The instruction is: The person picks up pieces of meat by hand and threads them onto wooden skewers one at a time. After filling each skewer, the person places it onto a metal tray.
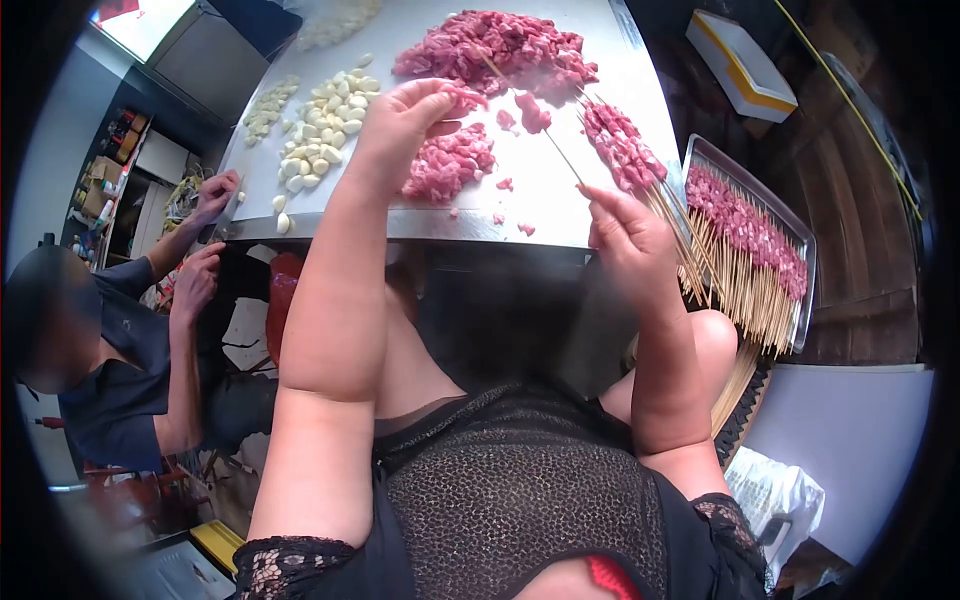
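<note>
My left hand (405, 118) is over the metal table (545, 220), pinching a small piece of raw meat (466, 99) between thumb and fingertips. Between the fingers of my right hand (632, 232) is the lower end of a thin wooden skewer (562, 153), which slants up and left. One lump of pink meat (533, 113) is threaded partway along it. A small heap of cut meat (448, 163) lies below my left hand. Behind both hands is a larger pile of meat (495, 48). Loaded meat skewers (622, 145) lie beside my right hand at the table's right edge.
Right of the table, a metal tray (806, 240) holds many filled skewers. Peeled garlic cloves (325, 128) are heaped at the left. Another person (130, 340) sits there, hands at the table edge. A white foam box (742, 65) stands at the upper right.
</note>
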`<move>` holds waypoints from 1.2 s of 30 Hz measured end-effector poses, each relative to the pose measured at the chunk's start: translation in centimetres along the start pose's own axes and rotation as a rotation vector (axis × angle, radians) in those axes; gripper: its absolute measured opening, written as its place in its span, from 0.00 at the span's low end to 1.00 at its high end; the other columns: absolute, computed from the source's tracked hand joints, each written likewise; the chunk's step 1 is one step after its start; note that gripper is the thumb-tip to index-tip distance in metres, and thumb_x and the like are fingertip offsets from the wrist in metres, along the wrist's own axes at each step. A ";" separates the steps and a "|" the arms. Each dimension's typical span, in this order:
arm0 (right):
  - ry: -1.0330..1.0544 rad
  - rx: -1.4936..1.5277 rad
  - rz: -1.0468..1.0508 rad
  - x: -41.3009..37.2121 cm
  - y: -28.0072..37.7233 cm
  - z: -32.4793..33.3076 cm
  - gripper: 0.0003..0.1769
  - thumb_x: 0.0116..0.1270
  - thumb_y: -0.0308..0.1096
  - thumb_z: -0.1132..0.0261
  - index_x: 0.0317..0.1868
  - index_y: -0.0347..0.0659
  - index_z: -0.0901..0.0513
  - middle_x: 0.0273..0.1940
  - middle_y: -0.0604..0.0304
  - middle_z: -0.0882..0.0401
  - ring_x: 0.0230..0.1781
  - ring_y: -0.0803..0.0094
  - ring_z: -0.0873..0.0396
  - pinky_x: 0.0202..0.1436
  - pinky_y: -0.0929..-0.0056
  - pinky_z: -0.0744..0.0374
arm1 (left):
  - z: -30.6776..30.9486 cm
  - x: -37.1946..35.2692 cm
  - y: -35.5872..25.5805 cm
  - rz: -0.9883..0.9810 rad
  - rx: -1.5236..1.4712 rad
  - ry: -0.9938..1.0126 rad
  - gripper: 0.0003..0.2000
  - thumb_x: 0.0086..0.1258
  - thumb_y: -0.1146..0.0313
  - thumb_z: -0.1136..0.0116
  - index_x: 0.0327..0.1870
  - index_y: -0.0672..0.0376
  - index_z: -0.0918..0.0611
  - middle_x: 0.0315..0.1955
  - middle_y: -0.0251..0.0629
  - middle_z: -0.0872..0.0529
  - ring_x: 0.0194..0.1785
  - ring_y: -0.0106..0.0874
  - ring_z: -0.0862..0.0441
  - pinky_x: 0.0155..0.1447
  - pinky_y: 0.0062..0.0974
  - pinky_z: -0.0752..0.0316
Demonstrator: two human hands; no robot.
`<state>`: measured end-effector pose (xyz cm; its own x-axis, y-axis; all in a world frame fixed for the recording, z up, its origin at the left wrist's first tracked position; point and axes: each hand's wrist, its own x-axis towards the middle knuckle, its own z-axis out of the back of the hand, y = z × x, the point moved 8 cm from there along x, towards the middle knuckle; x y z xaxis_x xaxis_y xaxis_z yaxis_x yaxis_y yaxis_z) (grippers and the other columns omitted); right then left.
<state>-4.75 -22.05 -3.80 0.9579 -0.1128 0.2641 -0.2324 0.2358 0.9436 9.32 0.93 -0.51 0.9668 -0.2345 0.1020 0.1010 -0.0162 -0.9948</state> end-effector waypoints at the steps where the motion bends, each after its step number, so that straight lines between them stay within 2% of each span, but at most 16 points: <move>1: 0.031 -0.009 -0.016 0.0 -0.3 -0.3 0.14 0.68 0.28 0.41 0.52 0.37 0.18 0.22 0.66 0.25 0.21 0.84 0.30 0.25 0.82 0.31 | 0.3 0.2 -0.2 -0.009 0.002 -0.005 0.09 0.72 0.72 0.49 0.48 0.65 0.22 0.39 0.42 0.15 0.44 0.30 0.16 0.51 0.27 0.19; 3: 0.059 -0.011 -0.081 -0.2 -0.4 -0.8 0.15 0.68 0.28 0.41 0.54 0.41 0.18 0.20 0.67 0.26 0.20 0.85 0.31 0.23 0.82 0.32 | 0.4 0.3 0.3 0.060 -0.279 0.001 0.12 0.72 0.74 0.53 0.53 0.66 0.26 0.43 0.49 0.17 0.49 0.37 0.17 0.57 0.34 0.20; 8: 0.056 -0.038 -0.069 -0.6 -0.3 -0.9 0.17 0.66 0.26 0.41 0.55 0.46 0.18 0.19 0.68 0.26 0.20 0.86 0.31 0.24 0.83 0.32 | 0.7 0.1 0.5 0.064 -0.461 -0.106 0.14 0.73 0.77 0.57 0.58 0.66 0.30 0.46 0.50 0.20 0.49 0.38 0.18 0.58 0.35 0.20; 10: 0.099 -0.028 -0.080 -0.6 -0.3 -1.0 0.17 0.66 0.26 0.41 0.54 0.46 0.18 0.19 0.68 0.27 0.20 0.86 0.32 0.24 0.83 0.32 | 0.4 0.6 0.7 0.055 -0.498 -0.049 0.15 0.73 0.79 0.59 0.58 0.67 0.31 0.43 0.47 0.20 0.47 0.36 0.18 0.58 0.34 0.20; 11: 0.120 -0.057 -0.062 -0.6 -0.5 -1.1 0.18 0.65 0.24 0.41 0.54 0.46 0.18 0.20 0.67 0.26 0.20 0.86 0.31 0.25 0.82 0.31 | 0.1 0.8 0.6 0.048 -0.556 0.007 0.13 0.72 0.78 0.56 0.56 0.69 0.31 0.38 0.46 0.19 0.43 0.38 0.17 0.52 0.34 0.17; 14: 0.125 -0.073 -0.054 -0.7 -0.4 -1.3 0.18 0.65 0.24 0.41 0.54 0.44 0.18 0.21 0.65 0.25 0.20 0.85 0.31 0.25 0.81 0.30 | 0.3 1.0 1.1 0.042 -0.569 -0.017 0.09 0.73 0.76 0.53 0.49 0.68 0.26 0.36 0.44 0.18 0.42 0.36 0.16 0.52 0.32 0.16; 15: 0.126 -0.073 -0.053 -0.7 -0.4 -1.4 0.18 0.65 0.24 0.41 0.54 0.44 0.18 0.21 0.65 0.25 0.20 0.85 0.31 0.25 0.81 0.30 | 0.1 0.8 1.2 0.057 -0.551 -0.024 0.07 0.73 0.71 0.51 0.43 0.66 0.23 0.34 0.42 0.17 0.40 0.35 0.16 0.50 0.32 0.16; 22: 0.000 -0.172 0.034 -0.4 0.1 -0.4 0.17 0.65 0.24 0.41 0.54 0.41 0.19 0.22 0.56 0.24 0.19 0.78 0.30 0.26 0.77 0.29 | 0.1 0.6 2.9 0.246 -0.414 -0.032 0.12 0.76 0.63 0.53 0.44 0.64 0.22 0.37 0.43 0.15 0.40 0.33 0.15 0.49 0.31 0.16; 24: -0.010 -0.173 0.044 -0.2 0.3 -0.2 0.16 0.65 0.24 0.41 0.53 0.41 0.19 0.23 0.54 0.24 0.19 0.78 0.30 0.26 0.76 0.29 | -0.2 0.4 2.6 0.256 -0.432 -0.007 0.18 0.77 0.58 0.57 0.45 0.66 0.22 0.38 0.45 0.16 0.43 0.35 0.15 0.51 0.35 0.17; 26: 0.012 -0.237 -0.030 -0.4 0.1 -0.1 0.16 0.68 0.26 0.42 0.55 0.42 0.19 0.21 0.68 0.28 0.22 0.85 0.32 0.27 0.83 0.31 | -0.3 0.2 2.4 0.257 -0.448 -0.038 0.21 0.78 0.55 0.60 0.47 0.67 0.22 0.39 0.47 0.16 0.44 0.37 0.15 0.53 0.37 0.18; 27: 0.018 -0.236 -0.043 -0.5 0.2 -0.1 0.16 0.68 0.26 0.42 0.55 0.42 0.19 0.21 0.68 0.28 0.22 0.85 0.32 0.27 0.83 0.31 | -0.2 0.1 2.3 0.250 -0.465 -0.070 0.24 0.78 0.52 0.63 0.48 0.68 0.22 0.40 0.49 0.16 0.45 0.39 0.16 0.55 0.39 0.19; 29: -0.013 -0.189 -0.054 -0.5 0.4 0.1 0.16 0.65 0.25 0.42 0.53 0.41 0.18 0.23 0.53 0.23 0.19 0.76 0.29 0.27 0.75 0.28 | -0.2 -0.2 2.3 0.278 -0.457 -0.101 0.29 0.78 0.49 0.67 0.51 0.71 0.24 0.42 0.54 0.17 0.47 0.42 0.17 0.57 0.40 0.21; 30: -0.016 -0.190 -0.047 -0.4 0.3 0.1 0.16 0.65 0.25 0.42 0.53 0.41 0.18 0.23 0.53 0.23 0.19 0.76 0.29 0.27 0.75 0.28 | -0.2 -0.1 2.0 0.287 -0.456 -0.113 0.29 0.78 0.48 0.68 0.52 0.71 0.24 0.43 0.55 0.17 0.47 0.43 0.17 0.58 0.40 0.21; 31: -0.019 -0.198 -0.010 -0.4 0.2 0.1 0.16 0.65 0.25 0.42 0.53 0.41 0.18 0.24 0.53 0.22 0.19 0.76 0.28 0.27 0.74 0.28 | -0.3 -0.1 1.8 0.280 -0.457 -0.109 0.29 0.78 0.48 0.68 0.52 0.71 0.24 0.43 0.55 0.17 0.47 0.43 0.17 0.58 0.40 0.21; 34: -0.034 -0.203 0.020 -0.3 0.6 0.4 0.16 0.65 0.25 0.41 0.53 0.41 0.18 0.24 0.52 0.21 0.19 0.75 0.28 0.27 0.74 0.28 | 0.1 0.3 2.4 0.260 -0.435 -0.064 0.25 0.76 0.51 0.58 0.51 0.67 0.22 0.40 0.50 0.16 0.44 0.37 0.16 0.53 0.35 0.19; 36: -0.045 -0.197 0.004 -0.4 0.6 0.5 0.16 0.65 0.25 0.41 0.52 0.41 0.18 0.25 0.52 0.21 0.20 0.75 0.27 0.28 0.75 0.28 | 1.0 1.1 0.9 -0.032 0.382 -0.049 0.17 0.72 0.59 0.45 0.50 0.64 0.19 0.36 0.41 0.14 0.38 0.27 0.17 0.44 0.25 0.20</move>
<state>-5.36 -22.34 -3.24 0.9476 -0.1531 0.2804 -0.1944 0.4205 0.8862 10.69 1.69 -1.31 0.9708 -0.1928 0.1425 0.2028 0.3430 -0.9172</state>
